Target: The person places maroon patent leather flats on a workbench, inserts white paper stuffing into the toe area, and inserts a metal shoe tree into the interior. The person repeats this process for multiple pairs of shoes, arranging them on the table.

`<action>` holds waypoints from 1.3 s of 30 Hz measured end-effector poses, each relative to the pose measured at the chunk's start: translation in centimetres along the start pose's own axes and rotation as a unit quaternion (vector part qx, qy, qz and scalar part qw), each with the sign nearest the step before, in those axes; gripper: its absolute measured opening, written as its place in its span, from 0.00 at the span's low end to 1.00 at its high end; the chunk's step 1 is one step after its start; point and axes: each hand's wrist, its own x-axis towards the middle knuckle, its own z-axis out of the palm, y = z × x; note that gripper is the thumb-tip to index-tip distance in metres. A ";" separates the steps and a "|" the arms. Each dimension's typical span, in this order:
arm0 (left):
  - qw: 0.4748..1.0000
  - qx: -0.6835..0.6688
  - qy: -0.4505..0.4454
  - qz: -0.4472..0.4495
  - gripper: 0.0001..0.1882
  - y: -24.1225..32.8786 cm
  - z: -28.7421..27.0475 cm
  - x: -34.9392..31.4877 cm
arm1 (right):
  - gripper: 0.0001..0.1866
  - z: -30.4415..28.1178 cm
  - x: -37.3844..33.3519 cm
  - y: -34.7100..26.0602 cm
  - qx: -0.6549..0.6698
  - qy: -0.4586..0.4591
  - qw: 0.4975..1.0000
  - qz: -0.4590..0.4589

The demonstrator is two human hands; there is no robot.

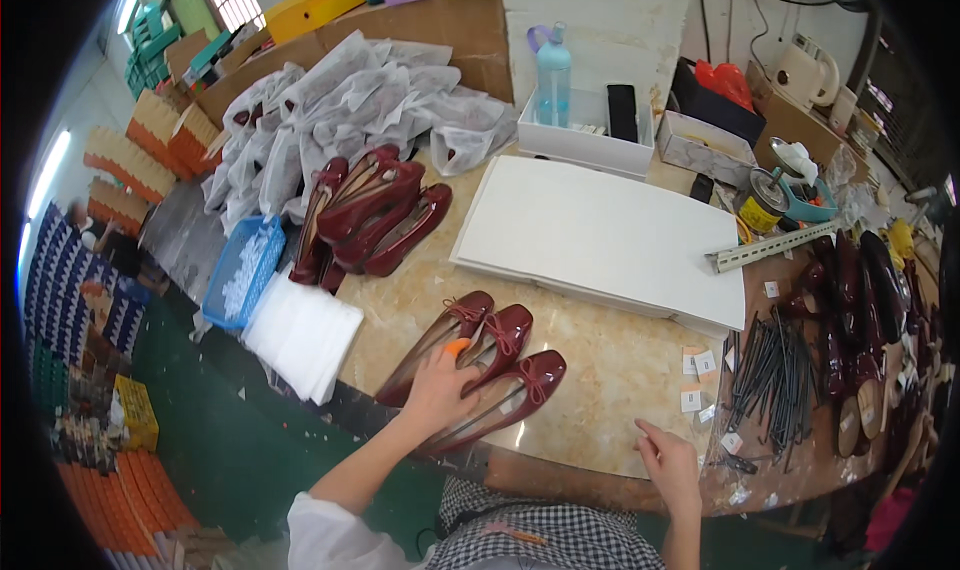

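Observation:
Three glossy dark red ballet flats with bows lie side by side at the middle of the table, toes pointing away to the right. My left hand [440, 392] is closed on the middle ballet flat [507, 336], its fingers over the shoe's side; something orange covers a fingertip. To its left is another ballet flat [466, 315], and to its right a third ballet flat [541, 375]. My right hand [668, 462] hovers over the table's near edge, holding nothing, index finger stretched out and the others loosely bent. Small white tags [691, 401] lie just beyond it.
More dark red shoes [375, 215] are stacked near wrapped bundles [340, 110]. A blue basket [243, 270] and white sheets [303, 335] sit at the left edge. A large stack of white paper [600, 235] fills the back; black sticks [772, 385] and more shoes [868, 320] lie right.

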 end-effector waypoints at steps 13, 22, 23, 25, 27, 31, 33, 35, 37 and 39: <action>0.872 0.484 0.014 -0.076 0.30 -19.6 -3.8 22.5 | 0.13 -7.4 -5.7 7.9 -0.104 0.053 0.988 0.103; 0.942 0.279 0.107 0.153 0.21 -10.4 -2.3 19.1 | 0.23 -30.2 -7.2 33.0 -0.358 0.453 0.777 0.251; 0.941 0.279 0.099 0.162 0.22 -9.3 -2.4 18.2 | 0.24 -32.2 -6.7 35.6 -0.379 0.449 0.766 0.259; 0.941 0.269 0.079 0.189 0.26 -7.3 -1.1 17.2 | 0.30 -35.9 -6.5 40.3 -0.371 0.393 0.775 0.328; 0.937 0.306 0.029 0.164 0.25 1.0 -1.8 15.8 | 0.33 -37.1 -3.1 40.4 -0.272 0.303 0.807 0.427; 0.960 0.223 -0.067 0.153 0.20 7.7 0.0 14.6 | 0.29 -39.1 -3.1 42.4 -0.141 0.288 0.812 0.487; 0.962 0.180 -0.112 0.173 0.19 11.4 0.8 13.7 | 0.27 -38.5 -4.2 41.7 -0.099 0.331 0.805 0.482; 0.957 0.153 -0.112 0.218 0.17 16.0 0.8 11.9 | 0.24 -36.8 -5.2 38.8 -0.148 0.380 0.838 0.363; 0.971 0.011 -0.107 0.212 0.18 15.4 4.2 9.9 | 0.21 -34.0 -6.3 33.2 -0.182 0.396 0.869 0.235; 0.957 -0.128 -0.193 0.176 0.19 17.1 6.9 8.1 | 0.17 -30.8 -6.3 23.0 -0.172 0.361 0.905 0.146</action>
